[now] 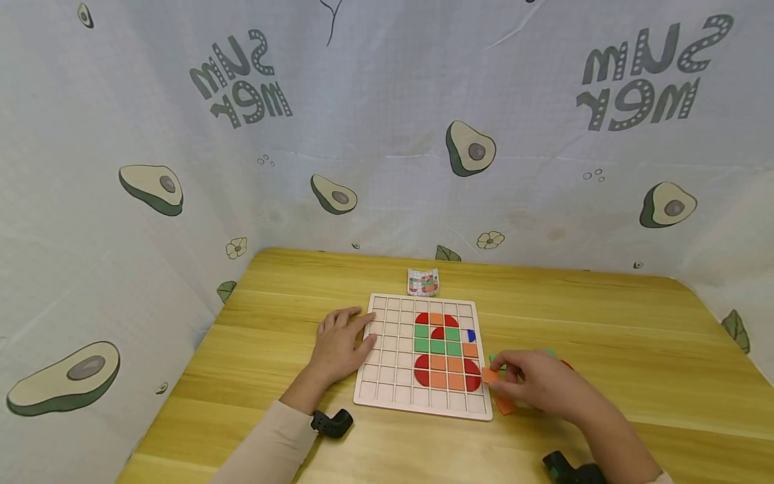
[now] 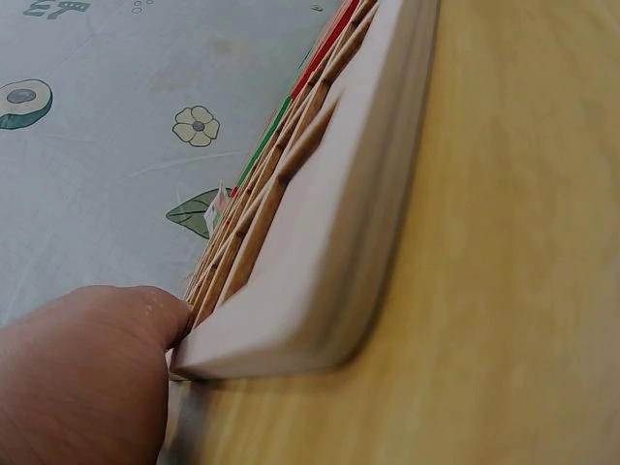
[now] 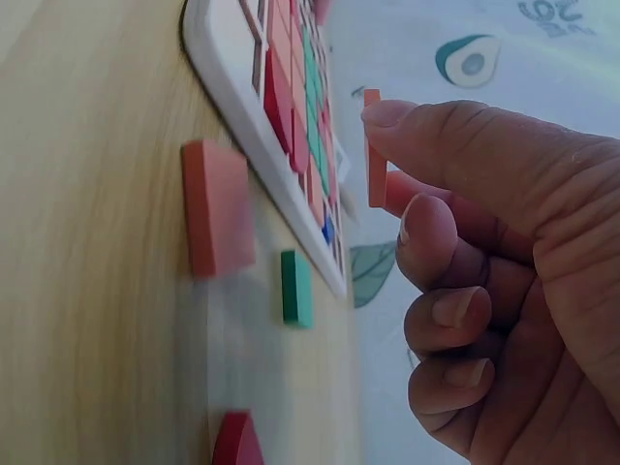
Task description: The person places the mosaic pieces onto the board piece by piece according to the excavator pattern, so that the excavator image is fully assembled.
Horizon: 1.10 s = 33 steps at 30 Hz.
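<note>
A pale wooden grid board (image 1: 387,393) lies on the table, with red, orange, green and blue tiles set in its right part. My left hand (image 1: 338,343) rests at the board's left edge with fingers spread; its thumb (image 2: 145,315) touches the rim near a corner. Between thumb and index finger, my right hand (image 1: 541,380) pinches an orange square tile (image 3: 376,145) just off the board's right edge. Below that hand, a loose orange tile (image 3: 218,208), a green tile (image 3: 296,289) and a red tile (image 3: 237,441) lie on the table.
A small printed pattern card (image 1: 422,282) stands behind the board's far edge. The wooden table (image 1: 605,323) extends to both sides. A white curtain (image 1: 387,134) with avocado prints hangs behind and beside it.
</note>
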Each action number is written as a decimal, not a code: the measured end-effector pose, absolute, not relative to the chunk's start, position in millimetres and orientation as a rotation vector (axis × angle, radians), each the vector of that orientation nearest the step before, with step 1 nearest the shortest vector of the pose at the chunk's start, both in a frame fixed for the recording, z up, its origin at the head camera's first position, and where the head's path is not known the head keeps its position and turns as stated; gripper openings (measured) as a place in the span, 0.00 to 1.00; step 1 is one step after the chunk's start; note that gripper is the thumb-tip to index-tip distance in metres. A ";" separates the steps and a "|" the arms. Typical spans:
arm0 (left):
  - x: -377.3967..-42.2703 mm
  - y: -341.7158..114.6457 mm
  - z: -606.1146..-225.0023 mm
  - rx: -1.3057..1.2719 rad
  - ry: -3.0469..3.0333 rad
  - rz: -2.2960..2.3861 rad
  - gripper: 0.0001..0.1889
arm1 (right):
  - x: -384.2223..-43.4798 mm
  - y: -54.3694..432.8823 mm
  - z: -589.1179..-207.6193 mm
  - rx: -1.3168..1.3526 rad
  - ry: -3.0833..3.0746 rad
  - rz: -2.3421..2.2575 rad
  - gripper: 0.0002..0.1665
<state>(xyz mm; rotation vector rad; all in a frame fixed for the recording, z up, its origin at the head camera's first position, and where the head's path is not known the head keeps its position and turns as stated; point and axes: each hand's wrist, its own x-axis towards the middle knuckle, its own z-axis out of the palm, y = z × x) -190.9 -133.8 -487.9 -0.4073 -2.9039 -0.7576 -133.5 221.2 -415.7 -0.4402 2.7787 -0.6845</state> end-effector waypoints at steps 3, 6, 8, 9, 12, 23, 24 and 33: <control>-191.2 -133.9 -488.2 -0.408 -2.904 -0.753 0.24 | -134.9 211.4 -415.5 -0.448 2.777 -0.694 0.11; -191.4 -133.9 -489.0 -0.409 -2.902 -0.754 0.24 | -137.1 202.3 -415.2 -0.457 2.765 -0.704 0.11; -191.4 -133.9 -489.4 -0.411 -2.900 -0.758 0.24 | -138.9 196.5 -415.4 -0.474 2.764 -0.691 0.11; -191.3 -133.9 -489.5 -0.412 -2.899 -0.759 0.24 | -139.9 194.0 -415.5 -0.493 2.766 -0.690 0.10; -191.0 -133.9 -489.1 -0.414 -2.898 -0.756 0.24 | -143.4 185.8 -415.7 -0.525 2.785 -0.661 0.10; -191.5 -134.7 -488.6 -0.410 -2.899 -0.757 0.24 | -163.5 154.0 -419.9 -0.555 2.807 -0.648 0.11; -191.5 -134.8 -488.9 -0.410 -2.898 -0.758 0.24 | -165.3 151.3 -421.0 -0.556 2.808 -0.653 0.11; -192.7 -135.0 -489.4 -0.409 -2.902 -0.746 0.24 | -176.0 133.9 -430.7 -0.598 2.840 -0.687 0.09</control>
